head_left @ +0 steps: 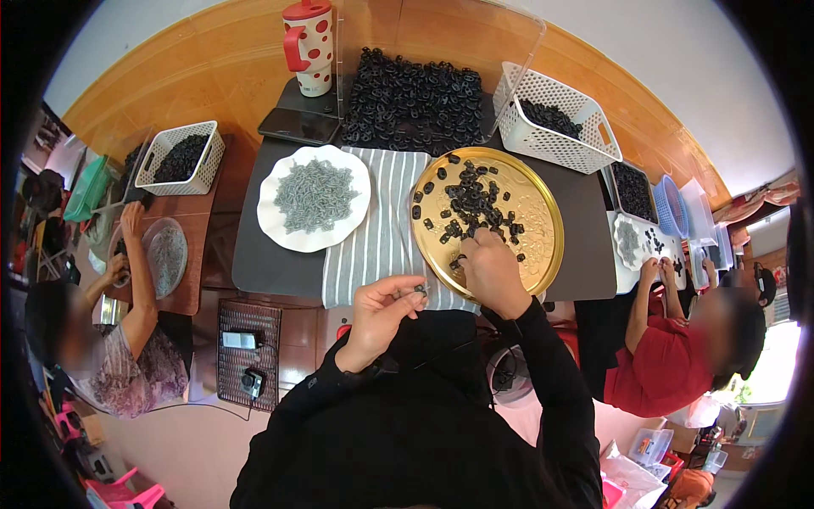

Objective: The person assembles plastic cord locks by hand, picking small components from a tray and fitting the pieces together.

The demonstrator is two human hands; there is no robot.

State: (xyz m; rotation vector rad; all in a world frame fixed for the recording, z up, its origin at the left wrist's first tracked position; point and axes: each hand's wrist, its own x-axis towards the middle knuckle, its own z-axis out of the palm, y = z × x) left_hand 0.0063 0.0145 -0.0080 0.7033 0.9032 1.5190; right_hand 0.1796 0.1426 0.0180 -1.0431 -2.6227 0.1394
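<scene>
My left hand [383,316] is closed in a pinch over the near edge of the striped cloth [373,263]. Between its fingertips sits a small dark piece [420,290], with what may be a thin grey bit beside it. My right hand [493,270] reaches over the near side of a round gold tray [543,246], its fingers drawn together and pointing down among small black plastic parts [473,199]. Whatever those fingertips grip is hidden. Left of the cloth, a white scalloped plate [273,229] carries a heap of small grey screws [315,197].
Behind the cloth, a clear bin [526,51] holds many black parts. A white basket [585,157] stands back right; a phone [298,125] and a dotted tumbler [315,51] stand back left. Co-workers sit at tables left [127,339] and right [661,365].
</scene>
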